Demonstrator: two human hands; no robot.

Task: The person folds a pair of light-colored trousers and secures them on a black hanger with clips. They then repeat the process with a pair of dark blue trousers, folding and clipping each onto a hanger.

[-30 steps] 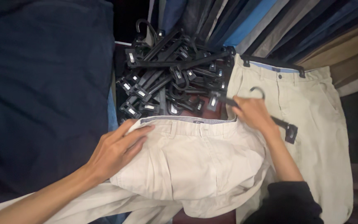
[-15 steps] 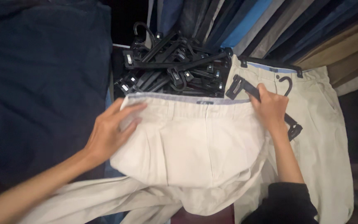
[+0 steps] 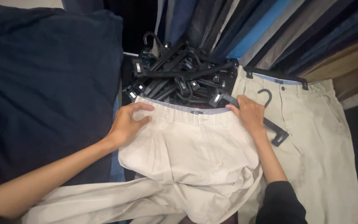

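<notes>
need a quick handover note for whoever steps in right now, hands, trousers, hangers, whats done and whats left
Left hand: flat on the left end of the cream trousers' waistband, gripping nothing.
Right hand: at the right end of the waistband, holding a black clip hanger that lies loose, not clipped on.
The trousers lie waistband up, legs bunched toward the person.
Pile of black hangers just above them; dark blue cloth to the left.
Done: a second beige pair to the right is already clipped on its hanger.
Left: the cream trousers are not yet on a hanger.
</notes>
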